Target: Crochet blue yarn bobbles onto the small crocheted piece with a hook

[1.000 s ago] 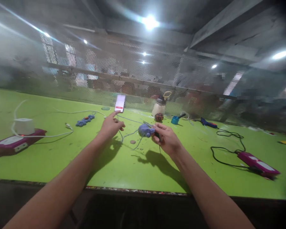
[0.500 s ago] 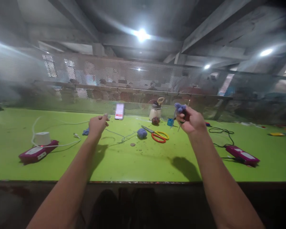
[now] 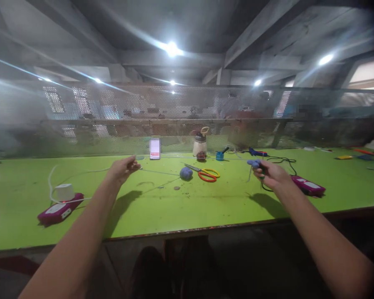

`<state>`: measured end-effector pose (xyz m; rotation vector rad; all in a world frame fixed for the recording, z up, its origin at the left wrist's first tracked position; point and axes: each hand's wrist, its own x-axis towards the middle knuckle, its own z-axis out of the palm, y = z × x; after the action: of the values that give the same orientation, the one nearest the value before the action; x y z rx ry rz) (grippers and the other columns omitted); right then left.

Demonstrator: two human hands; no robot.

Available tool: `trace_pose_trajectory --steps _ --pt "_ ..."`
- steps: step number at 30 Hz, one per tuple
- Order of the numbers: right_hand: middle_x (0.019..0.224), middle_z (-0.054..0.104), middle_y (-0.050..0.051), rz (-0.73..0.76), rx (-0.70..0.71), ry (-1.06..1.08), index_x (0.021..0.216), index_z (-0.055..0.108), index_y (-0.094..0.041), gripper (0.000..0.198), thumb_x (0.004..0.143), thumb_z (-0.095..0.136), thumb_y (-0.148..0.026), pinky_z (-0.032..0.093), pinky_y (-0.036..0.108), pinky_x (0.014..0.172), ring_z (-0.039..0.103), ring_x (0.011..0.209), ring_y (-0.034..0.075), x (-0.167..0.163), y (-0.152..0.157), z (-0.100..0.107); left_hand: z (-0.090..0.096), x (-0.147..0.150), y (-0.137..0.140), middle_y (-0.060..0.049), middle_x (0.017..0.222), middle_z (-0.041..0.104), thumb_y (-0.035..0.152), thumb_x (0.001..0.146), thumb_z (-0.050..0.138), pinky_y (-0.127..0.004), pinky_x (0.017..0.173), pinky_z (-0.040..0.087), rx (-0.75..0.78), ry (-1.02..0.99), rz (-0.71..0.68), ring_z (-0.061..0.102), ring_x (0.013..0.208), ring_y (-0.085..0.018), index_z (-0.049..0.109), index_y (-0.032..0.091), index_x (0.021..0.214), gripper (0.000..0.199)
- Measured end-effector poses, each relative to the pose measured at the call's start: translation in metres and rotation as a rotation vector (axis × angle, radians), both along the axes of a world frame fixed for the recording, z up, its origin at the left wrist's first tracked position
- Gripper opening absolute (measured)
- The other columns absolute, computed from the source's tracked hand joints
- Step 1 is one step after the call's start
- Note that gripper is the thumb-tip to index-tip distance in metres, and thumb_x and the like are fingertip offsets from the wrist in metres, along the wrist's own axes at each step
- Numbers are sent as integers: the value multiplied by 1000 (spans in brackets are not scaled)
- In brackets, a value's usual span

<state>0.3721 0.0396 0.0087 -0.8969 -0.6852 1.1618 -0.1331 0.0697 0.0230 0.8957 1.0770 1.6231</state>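
Note:
My left hand (image 3: pixel 124 169) is raised over the left half of the green table, fingers curled and pinched on a thin blue yarn strand (image 3: pixel 160 171). That strand runs to a blue-purple yarn ball (image 3: pixel 186 173) lying in the middle. A faint line also stretches behind the ball toward my right hand (image 3: pixel 273 174). My right hand is closed round a small blue-purple knitted piece (image 3: pixel 254 163), with a short tail hanging below it. Any tool inside those fingers is hidden. Scissors (image 3: pixel 208 174) with red and yellow handles lie open beside the ball.
A propped phone (image 3: pixel 155 149), a bottle (image 3: pixel 200 144), a dark red ball (image 3: pixel 201 155) and a blue pot (image 3: pixel 220 155) stand at the back. Purple power strips (image 3: pixel 60 211) (image 3: pixel 309 186) with cords lie on both sides. A perforated screen (image 3: pixel 180 108) borders the table's far edge.
My right hand has moved right and down with the knitted piece, widening the gap between my hands. The strand from my left hand to the ball has straightened. The view has tilted and shifted slightly.

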Motion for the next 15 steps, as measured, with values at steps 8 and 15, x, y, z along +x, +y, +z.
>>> trace_pose_trajectory --steps 8,15 --pt "63 53 3 61 -41 -28 79 50 -16 22 93 36 -5 35 13 30 42 40 6 -7 6 -18 36 4 -5 2 48 39 19 93 42 -18 40 35 138 -152 -189 40 44 -7 50 14 52 42" --pt "68 62 6 262 -37 -77 78 54 -14 16 90 46 -8 32 13 29 43 39 6 -50 12 -16 76 16 0 4 38 26 22 84 48 -17 36 20 311 -151 -246 27 38 -7 45 17 45 39"
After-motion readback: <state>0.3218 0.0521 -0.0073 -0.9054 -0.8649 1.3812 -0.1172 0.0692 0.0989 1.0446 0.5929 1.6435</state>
